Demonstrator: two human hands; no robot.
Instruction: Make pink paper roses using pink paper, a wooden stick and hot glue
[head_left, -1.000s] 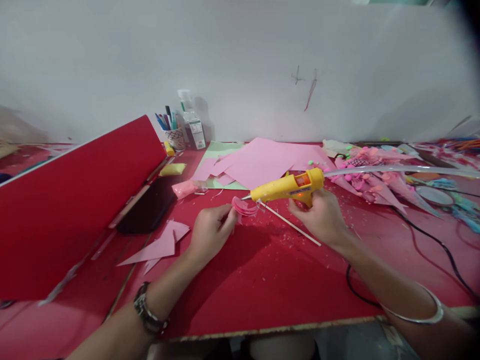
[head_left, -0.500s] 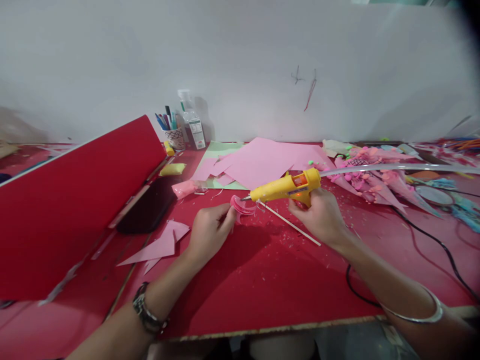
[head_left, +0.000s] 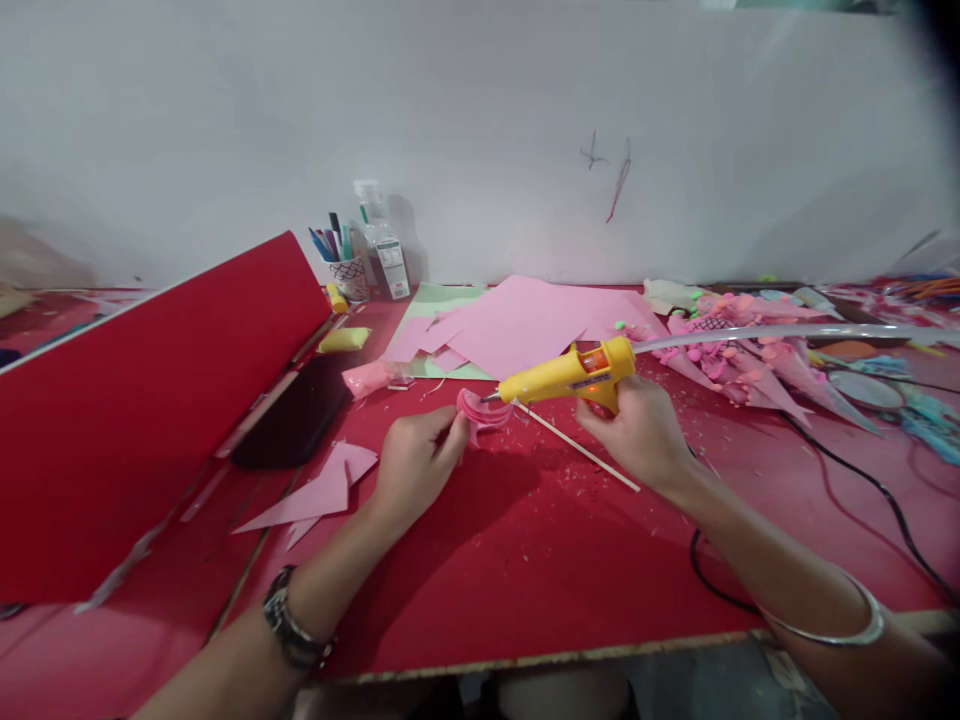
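Observation:
Between the thumb and fingers of my left hand (head_left: 420, 452) is a small curved pink piece (head_left: 487, 408), like a curled paper flower; its exact kind is unclear. My right hand (head_left: 639, 428) is wrapped round the handle of a yellow hot glue gun (head_left: 566, 375), whose metal nozzle points left at the pink piece, touching it or nearly so. A small orange light glows on the gun, and a long clear glue stick (head_left: 757, 335) trails from its back. A thin pale stick (head_left: 581, 448) lies on the red table just below the gun.
Pink paper sheets (head_left: 525, 320) lie at the back, pink paper scraps (head_left: 330, 492) at left. A dark phone (head_left: 292, 415) rests beside a tilted red board (head_left: 157, 410). Decorated pink cones (head_left: 739, 350) and a black cable (head_left: 877, 485) are at right. Behind stand a pen cup (head_left: 349, 278) and bottle (head_left: 390, 255).
Both hands have shifted very slightly left with the pink piece and the glue gun. The nozzle stays at the pink piece, and both grips are the same.

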